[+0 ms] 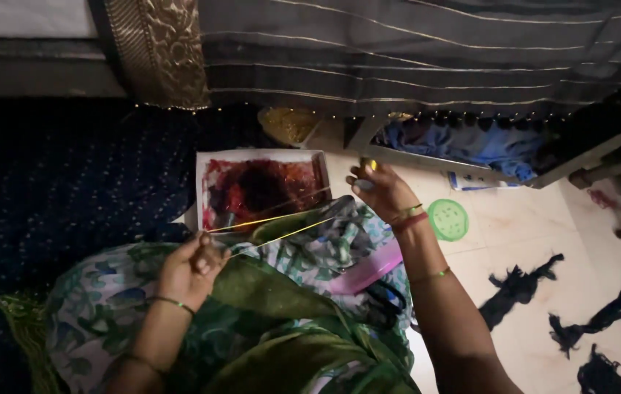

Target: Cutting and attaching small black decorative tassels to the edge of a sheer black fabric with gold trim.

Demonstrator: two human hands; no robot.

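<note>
While the left hand [192, 266] pinched one end of the yellow thread [270, 228] over the lap, the right hand [380, 188] gripped a small yellow spool [369, 164] above the white box [259, 156] of red fibres. The thread ran stretched between both hands, across the box's near edge.

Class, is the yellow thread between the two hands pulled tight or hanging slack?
Tight: the yellow thread runs in straight lines from the left hand toward the right hand.
</note>
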